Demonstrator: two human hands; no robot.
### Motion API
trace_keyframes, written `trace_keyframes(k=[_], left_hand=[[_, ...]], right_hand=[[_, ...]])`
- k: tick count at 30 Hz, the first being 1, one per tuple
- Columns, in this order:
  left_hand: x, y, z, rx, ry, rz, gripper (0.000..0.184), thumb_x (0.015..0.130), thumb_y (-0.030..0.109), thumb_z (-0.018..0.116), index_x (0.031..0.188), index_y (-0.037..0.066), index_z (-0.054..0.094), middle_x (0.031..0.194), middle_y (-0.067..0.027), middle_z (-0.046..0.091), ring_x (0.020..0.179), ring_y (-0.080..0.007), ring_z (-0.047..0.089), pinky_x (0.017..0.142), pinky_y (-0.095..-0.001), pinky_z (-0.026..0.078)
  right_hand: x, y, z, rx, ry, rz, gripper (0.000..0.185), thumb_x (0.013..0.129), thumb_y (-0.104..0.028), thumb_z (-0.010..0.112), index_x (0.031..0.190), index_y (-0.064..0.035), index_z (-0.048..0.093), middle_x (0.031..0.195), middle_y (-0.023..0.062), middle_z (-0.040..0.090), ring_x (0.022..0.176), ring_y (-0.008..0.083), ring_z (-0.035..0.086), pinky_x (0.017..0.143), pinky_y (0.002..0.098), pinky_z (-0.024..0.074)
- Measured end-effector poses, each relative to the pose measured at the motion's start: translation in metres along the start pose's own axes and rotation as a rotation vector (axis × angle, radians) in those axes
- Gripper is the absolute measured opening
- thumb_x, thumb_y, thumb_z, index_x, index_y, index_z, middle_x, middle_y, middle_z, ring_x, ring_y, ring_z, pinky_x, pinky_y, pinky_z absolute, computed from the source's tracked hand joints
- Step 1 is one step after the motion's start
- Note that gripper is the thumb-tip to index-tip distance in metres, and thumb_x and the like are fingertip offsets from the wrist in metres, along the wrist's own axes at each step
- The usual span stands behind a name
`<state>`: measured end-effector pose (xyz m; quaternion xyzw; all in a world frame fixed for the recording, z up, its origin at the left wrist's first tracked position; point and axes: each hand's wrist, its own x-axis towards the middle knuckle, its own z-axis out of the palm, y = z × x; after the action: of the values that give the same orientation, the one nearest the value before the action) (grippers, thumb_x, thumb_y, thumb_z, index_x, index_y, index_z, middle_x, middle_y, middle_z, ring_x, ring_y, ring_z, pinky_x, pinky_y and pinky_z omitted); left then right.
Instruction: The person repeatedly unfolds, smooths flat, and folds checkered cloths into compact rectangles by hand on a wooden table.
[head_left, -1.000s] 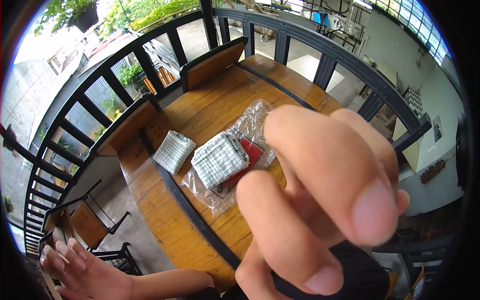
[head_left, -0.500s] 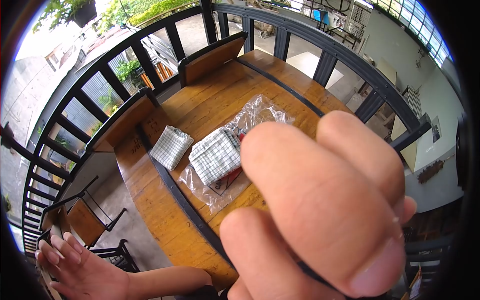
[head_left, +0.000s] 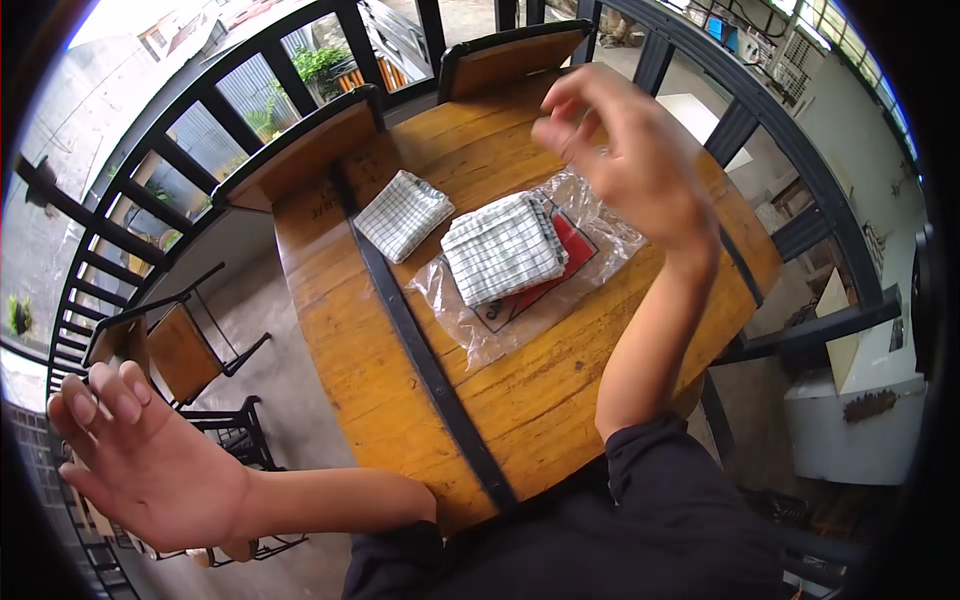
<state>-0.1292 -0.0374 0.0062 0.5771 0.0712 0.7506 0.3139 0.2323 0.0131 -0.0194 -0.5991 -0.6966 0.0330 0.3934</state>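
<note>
My left hand (head_left: 150, 465) is raised off the table's left side, palm up, with its fingers apart and nothing in it. Over the far right part of the table, my right hand (head_left: 645, 170) hangs in the air, slightly blurred. Its fingers are loosely bent and apart, and no object shows in them. Below and left of it, a folded stack of checked cloths (head_left: 500, 250) rests on a clear plastic bag (head_left: 470, 335) with a red and black print (head_left: 578, 248). A smaller folded checked cloth (head_left: 403, 215) lies just left of the stack.
The wooden table (head_left: 350, 330) has dark metal strips (head_left: 425, 370) across it. Two chairs (head_left: 305, 150) stand against its far side, before a black railing (head_left: 215, 115). Another chair (head_left: 185, 335) is on the floor at left. A pale cabinet (head_left: 850, 425) stands at right.
My right hand has moved from close before the camera to above the table's far right. My left hand stays raised at lower left. The view has shifted; the cloths look undisturbed.
</note>
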Motion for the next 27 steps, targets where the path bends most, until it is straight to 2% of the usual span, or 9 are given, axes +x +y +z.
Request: trace_keyframes(k=[1, 4, 9, 10, 18, 20, 24, 26, 27], left_hand=[[0.001, 0.001, -0.004, -0.098, -0.132, -0.038, 0.044, 0.104, 0.025, 0.036, 0.124, -0.013, 0.046, 0.111, -0.0156, 0.047, 0.089, -0.0244, 0.04, 0.087, -0.0399, 0.034], [0.0, 0.002, -0.003, -0.01, -0.037, -0.026, 0.042, 0.104, 0.027, 0.038, 0.119, -0.011, 0.046, 0.101, -0.0115, 0.041, 0.087, -0.0224, 0.038, 0.084, -0.0389, 0.032], [0.001, -0.004, -0.003, 0.056, 0.045, -0.032, 0.038, 0.104, 0.029, 0.037, 0.116, -0.006, 0.048, 0.097, -0.009, 0.039, 0.086, -0.02, 0.038, 0.078, -0.036, 0.032], [0.002, -0.003, -0.007, 0.009, -0.032, -0.076, 0.037, 0.104, 0.028, 0.039, 0.116, -0.005, 0.05, 0.099, -0.0105, 0.043, 0.088, -0.0218, 0.04, 0.084, -0.0379, 0.034], [0.003, -0.029, -0.006, 0.114, -0.029, -0.163, 0.043, 0.105, 0.035, 0.036, 0.118, -0.003, 0.052, 0.097, -0.0094, 0.047, 0.084, -0.0195, 0.042, 0.078, -0.0341, 0.037], [0.003, -0.047, 0.005, 0.318, 0.066, -0.202, 0.051, 0.105, 0.043, 0.034, 0.118, -0.002, 0.055, 0.097, -0.0091, 0.055, 0.083, -0.0167, 0.051, 0.073, -0.03, 0.043], [0.005, -0.082, 0.021, 0.634, -0.451, -0.334, 0.055, 0.098, 0.049, 0.054, 0.12, 0.0, 0.059, 0.115, -0.011, 0.063, 0.094, -0.0189, 0.062, 0.078, -0.0333, 0.052], [0.003, -0.1, 0.031, 0.725, -0.587, -0.272, 0.065, 0.076, 0.053, 0.075, 0.125, 0.012, 0.062, 0.119, -0.0064, 0.064, 0.101, -0.0202, 0.063, 0.081, -0.0339, 0.054], [0.001, -0.105, 0.039, 0.645, -0.634, -0.252, 0.063, 0.073, 0.043, 0.081, 0.126, 0.015, 0.062, 0.121, -0.0065, 0.063, 0.101, -0.021, 0.063, 0.081, -0.0348, 0.054]], right_hand=[[0.005, 0.015, 0.014, -0.097, -0.219, 0.002, 0.032, 0.092, -0.028, 0.067, 0.112, -0.0045, 0.061, 0.108, 0.0122, 0.066, 0.098, 0.025, 0.065, 0.086, 0.0359, 0.0539], [0.017, 0.06, 0.076, -0.23, -0.551, -0.005, 0.048, 0.081, -0.03, 0.078, 0.118, -0.0033, 0.062, 0.117, 0.0143, 0.065, 0.116, 0.0247, 0.059, 0.096, 0.0388, 0.0504], [0.035, 0.059, 0.122, -0.53, -0.847, 0.368, 0.047, 0.07, -0.025, 0.086, 0.111, -0.0091, 0.069, 0.119, 0.0115, 0.067, 0.114, 0.0239, 0.062, 0.094, 0.0367, 0.0503], [0.033, 0.06, 0.12, -0.52, -0.768, 0.34, 0.032, 0.072, -0.021, 0.085, 0.1, -0.0077, 0.075, 0.101, 0.0124, 0.073, 0.101, 0.025, 0.07, 0.087, 0.0369, 0.0528], [0.024, 0.035, 0.041, 0.086, -0.647, 0.065, 0.024, 0.076, -0.017, 0.08, 0.092, -0.0036, 0.068, 0.094, 0.0094, 0.069, 0.091, 0.0193, 0.064, 0.082, 0.0347, 0.0506], [0.019, 0.031, 0.033, 0.396, -0.372, -0.307, 0.021, 0.081, -0.01, 0.076, 0.098, -0.0101, 0.064, 0.094, 0.0039, 0.069, 0.092, 0.0189, 0.065, 0.085, 0.0378, 0.0552], [0.022, 0.024, 0.026, 0.523, -0.199, -0.6, 0.019, 0.084, -0.006, 0.072, 0.1, -0.0112, 0.063, 0.1, 0.0027, 0.066, 0.092, 0.0149, 0.064, 0.076, 0.0326, 0.0571], [0.023, 0.019, 0.026, 0.633, -0.208, -0.594, 0.02, 0.084, -0.006, 0.073, 0.1, -0.0116, 0.063, 0.104, 0.0032, 0.065, 0.093, 0.0147, 0.063, 0.078, 0.0314, 0.0565], [0.023, 0.016, 0.027, 0.74, -0.217, -0.582, 0.021, 0.083, -0.006, 0.073, 0.1, -0.0119, 0.063, 0.107, 0.0037, 0.064, 0.094, 0.0146, 0.063, 0.08, 0.0302, 0.056]])
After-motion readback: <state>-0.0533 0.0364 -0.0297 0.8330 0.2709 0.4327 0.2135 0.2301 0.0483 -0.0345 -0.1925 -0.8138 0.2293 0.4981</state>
